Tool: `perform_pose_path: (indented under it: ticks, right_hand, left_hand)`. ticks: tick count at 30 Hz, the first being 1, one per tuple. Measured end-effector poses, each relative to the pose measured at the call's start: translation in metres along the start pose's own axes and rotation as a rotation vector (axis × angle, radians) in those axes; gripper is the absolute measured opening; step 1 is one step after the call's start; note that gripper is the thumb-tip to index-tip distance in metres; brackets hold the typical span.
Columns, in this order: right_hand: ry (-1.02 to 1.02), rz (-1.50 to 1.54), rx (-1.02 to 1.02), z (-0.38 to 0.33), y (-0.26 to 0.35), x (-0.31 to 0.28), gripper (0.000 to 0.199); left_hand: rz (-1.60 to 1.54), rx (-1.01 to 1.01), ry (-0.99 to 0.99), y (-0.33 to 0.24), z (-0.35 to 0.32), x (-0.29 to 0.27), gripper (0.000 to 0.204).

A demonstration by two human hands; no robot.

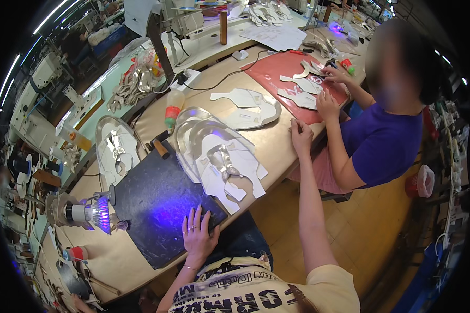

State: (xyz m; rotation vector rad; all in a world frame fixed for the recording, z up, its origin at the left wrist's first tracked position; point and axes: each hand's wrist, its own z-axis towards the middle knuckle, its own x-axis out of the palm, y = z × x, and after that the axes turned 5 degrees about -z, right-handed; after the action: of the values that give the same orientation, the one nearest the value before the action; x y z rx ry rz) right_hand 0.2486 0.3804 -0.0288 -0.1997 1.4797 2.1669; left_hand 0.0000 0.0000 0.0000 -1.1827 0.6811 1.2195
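My left hand (199, 235) lies on the black mat (157, 180) at the table's near edge, its fingers spread. My right hand (302, 136) is stretched out to the right, by the near edge of the red sheet (271, 78). Its fingers are curled together, and anything between them is too small to make out. Between my hands, overlapping silvery oval trays (185, 146) carry white cut pieces (219, 182) and small shiny silver parts (226, 159). Another tray (269, 117) with white pieces lies farther back.
A co-worker in a purple shirt (386, 141) handles white curved pieces (300, 99) on the red sheet. A lamp (97, 214) casts blue-violet light on the mat. Behind it are a hammer (161, 149), a bottle (173, 108), another loaded tray (117, 151) and a cable (219, 83).
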Motion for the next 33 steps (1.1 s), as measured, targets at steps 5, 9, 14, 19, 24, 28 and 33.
perform_pose_path:
  ticks: [5,9,14,19,24,28,33]
  right_hand:
    - [0.063,-0.038,0.052,-0.004,0.004,0.002,0.03]
    - [0.058,-0.047,0.039,-0.001,0.003,-0.001,0.03]
    - [0.066,-0.091,0.073,0.001,0.0,-0.001,0.03]
    - [0.005,0.0,0.012,-0.002,0.0,0.003,0.029]
    - [-0.013,-0.005,-0.021,-0.001,-0.001,0.003,0.03]
    - [-0.018,0.001,-0.016,-0.002,-0.002,0.004,0.03]
    - [-0.016,0.011,-0.007,-0.003,0.0,0.005,0.03]
  left_hand:
    - [0.005,0.005,-0.018,0.005,0.001,-0.004,0.053]
    - [-0.001,0.006,-0.026,0.002,0.001,-0.002,0.053]
    - [-0.005,0.007,-0.032,0.001,0.001,-0.001,0.054]
    - [-0.005,0.012,-0.035,0.001,0.001,-0.001,0.054]
    - [0.0,0.013,-0.031,0.002,0.0,-0.001,0.054]
    - [-0.001,0.013,-0.031,0.003,0.0,-0.001,0.054]
    - [-0.006,0.01,-0.032,0.002,0.0,-0.002,0.054]
